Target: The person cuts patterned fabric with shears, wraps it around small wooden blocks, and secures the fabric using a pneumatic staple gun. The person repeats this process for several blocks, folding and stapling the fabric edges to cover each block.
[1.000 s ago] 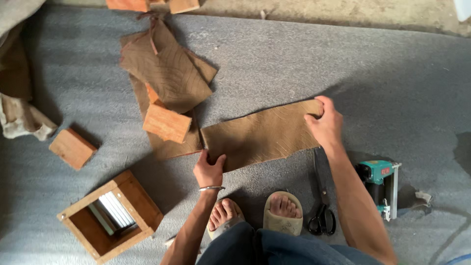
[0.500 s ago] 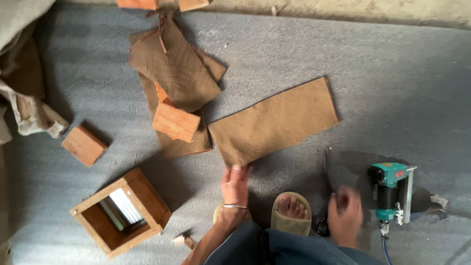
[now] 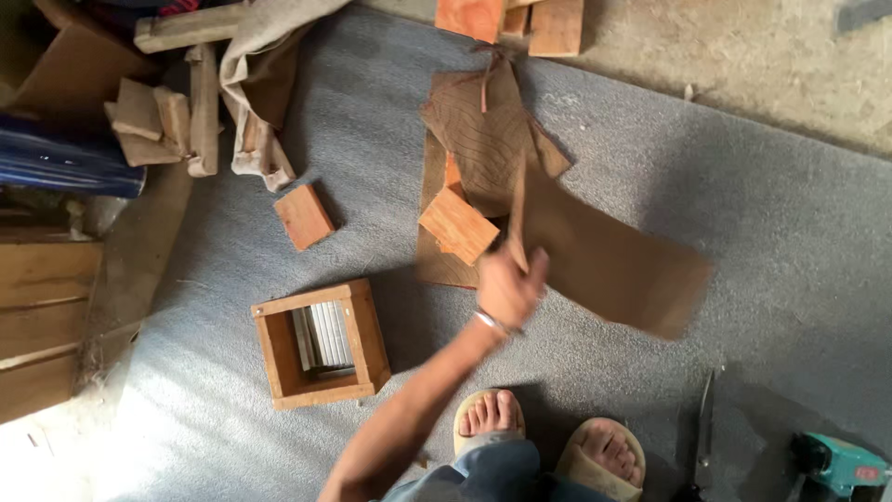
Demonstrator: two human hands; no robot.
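- A grey felt mat (image 3: 743,232) covers most of the floor, with bare dusty ground (image 3: 762,65) along the upper right of the frame.
- On the mat: an open wooden box (image 3: 321,344) at lower left of centre, a small wooden block (image 3: 304,217) above it, brown cloth pieces (image 3: 483,130) at upper centre.
- Scissors (image 3: 703,437) and a teal power tool (image 3: 836,465) lie at lower right.
- Wood offcuts (image 3: 158,116) pile at upper left.

We see no packages, signs or screens here; only a small red label patch (image 3: 866,473) on the teal power tool (image 3: 833,464), bottom right.
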